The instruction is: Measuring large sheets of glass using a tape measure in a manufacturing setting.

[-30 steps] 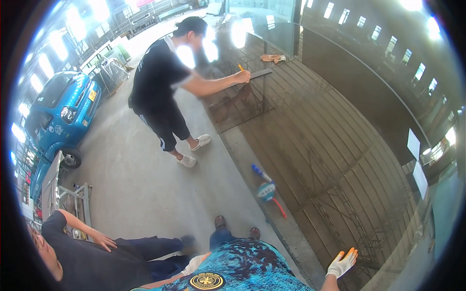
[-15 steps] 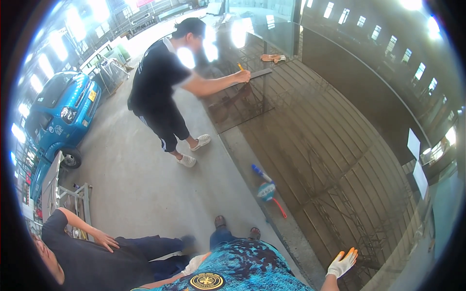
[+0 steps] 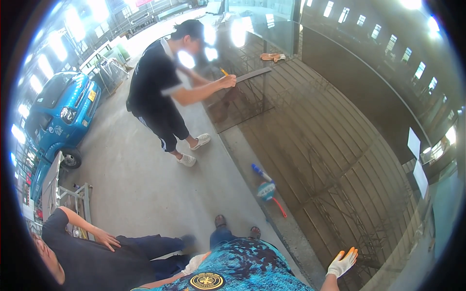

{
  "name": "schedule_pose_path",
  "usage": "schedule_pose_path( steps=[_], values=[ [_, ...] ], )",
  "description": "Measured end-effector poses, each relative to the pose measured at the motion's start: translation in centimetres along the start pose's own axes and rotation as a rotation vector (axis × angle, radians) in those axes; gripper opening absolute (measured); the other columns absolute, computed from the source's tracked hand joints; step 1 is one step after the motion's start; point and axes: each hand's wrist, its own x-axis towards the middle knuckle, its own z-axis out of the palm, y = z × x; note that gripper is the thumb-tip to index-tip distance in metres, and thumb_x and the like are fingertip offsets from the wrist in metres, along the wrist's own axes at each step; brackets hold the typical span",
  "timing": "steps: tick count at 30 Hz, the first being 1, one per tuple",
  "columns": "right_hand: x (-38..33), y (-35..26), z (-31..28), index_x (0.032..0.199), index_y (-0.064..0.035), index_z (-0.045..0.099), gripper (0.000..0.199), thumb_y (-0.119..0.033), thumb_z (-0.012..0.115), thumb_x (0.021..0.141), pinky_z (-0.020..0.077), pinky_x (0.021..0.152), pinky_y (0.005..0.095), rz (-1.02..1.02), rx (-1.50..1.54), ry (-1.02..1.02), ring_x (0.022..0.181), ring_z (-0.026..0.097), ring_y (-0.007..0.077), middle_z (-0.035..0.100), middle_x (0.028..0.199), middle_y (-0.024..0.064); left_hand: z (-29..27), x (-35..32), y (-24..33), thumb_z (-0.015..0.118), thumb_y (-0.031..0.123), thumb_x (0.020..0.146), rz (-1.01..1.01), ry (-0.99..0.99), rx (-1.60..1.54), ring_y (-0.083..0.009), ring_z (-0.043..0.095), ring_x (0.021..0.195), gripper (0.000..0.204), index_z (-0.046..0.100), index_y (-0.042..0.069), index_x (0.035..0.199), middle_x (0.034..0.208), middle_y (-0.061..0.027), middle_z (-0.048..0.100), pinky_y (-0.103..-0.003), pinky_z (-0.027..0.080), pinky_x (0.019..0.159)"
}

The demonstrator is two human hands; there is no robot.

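My right hand (image 3: 342, 263), in a white glove with orange fingertips, rests on the dark glass sheet (image 3: 310, 155) with its fingers stretched out and nothing in them. At my waist, against the patterned blue shirt, is my gloved left hand (image 3: 195, 263); its fingers are mostly hidden. Across the glass a co-worker (image 3: 158, 77) bends over, a yellow pencil (image 3: 224, 72) in one hand, close to a long grey straightedge (image 3: 255, 73) lying on the sheet. A pair of work gloves (image 3: 273, 57) lies on the far part of the glass.
On the edge strip by the glass lie a blue-capped tube (image 3: 262, 173) and a blue-white tool with a red handle (image 3: 280, 207). Another person (image 3: 97, 254) stands at my left, hand on hip. A blue vehicle (image 3: 63, 114) and a metal rack (image 3: 75, 201) stand farther left.
The co-worker's hand and pencil have shifted left along the straightedge toward the co-worker's body, and both forearms now show. My hands have stayed in place.
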Motion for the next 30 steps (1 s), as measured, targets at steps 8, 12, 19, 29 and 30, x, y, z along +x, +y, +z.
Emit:
schedule_pose_path(
  steps=[8,12,19,29,30],
  values=[
    [0.1,0.0,-0.1,0.145,-0.0022,0.047,0.053,-0.025,0.056,0.099,0.0257,0.121,0.0491,0.006,-0.001,-0.003,0.143,0.038,0.0376,0.043,0.154,0.0193,0.2,0.2,-0.5,0.063,0.032,0.084,0.218,0.149,0.11,-0.0337,0.069,0.096,0.031,0.075,0.007,0.098,0.101,-0.018,0.072,-0.046,0.053,0.087],
    [0.1,-0.1,-0.2,0.145,-0.0018,0.047,0.053,-0.025,0.056,0.099,0.0258,0.121,0.049,0.004,0.0,-0.002,0.143,0.039,0.0376,0.043,0.154,0.0195,0.9,-0.8,-0.1,0.063,0.033,0.085,0.178,0.256,-0.072,-0.0344,0.069,0.095,0.032,0.075,0.007,0.097,0.1,-0.0184,0.072,-0.046,0.053,0.087],
    [0.1,-0.1,-0.5,0.145,-0.0013,0.047,0.053,-0.024,0.057,0.098,0.0262,0.12,0.0499,0.013,0.021,0.013,0.143,0.039,0.0383,0.043,0.153,0.0202,0.5,-1.3,1.3,0.061,0.034,0.087,0.153,0.166,-0.094,-0.0348,0.068,0.093,0.032,0.075,0.006,0.097,0.099,-0.0185,0.072,-0.046,0.052,0.085],
    [0.2,-0.9,-1.4,0.148,-0.0043,0.045,0.056,-0.025,0.056,0.098,0.0233,0.122,0.0478,0.044,0.015,-0.047,0.146,0.036,0.0347,0.04,0.157,0.0171,-4.4,0.2,2.5,0.06,0.034,0.09,0.145,0.077,-0.08,-0.0353,0.068,0.09,0.033,0.074,0.005,0.096,0.098,-0.0186,0.072,-0.047,0.052,0.083],
    [0.2,-1.2,-1.7,0.148,-0.0042,0.045,0.056,-0.025,0.056,0.097,0.0233,0.122,0.0479,0.045,0.019,-0.053,0.146,0.036,0.0347,0.04,0.157,0.0171,-4.1,0.2,2.6,0.059,0.034,0.09,0.142,0.065,-0.083,-0.0354,0.068,0.09,0.033,0.074,0.005,0.096,0.098,-0.0186,0.072,-0.047,0.052,0.083]
  ],
)
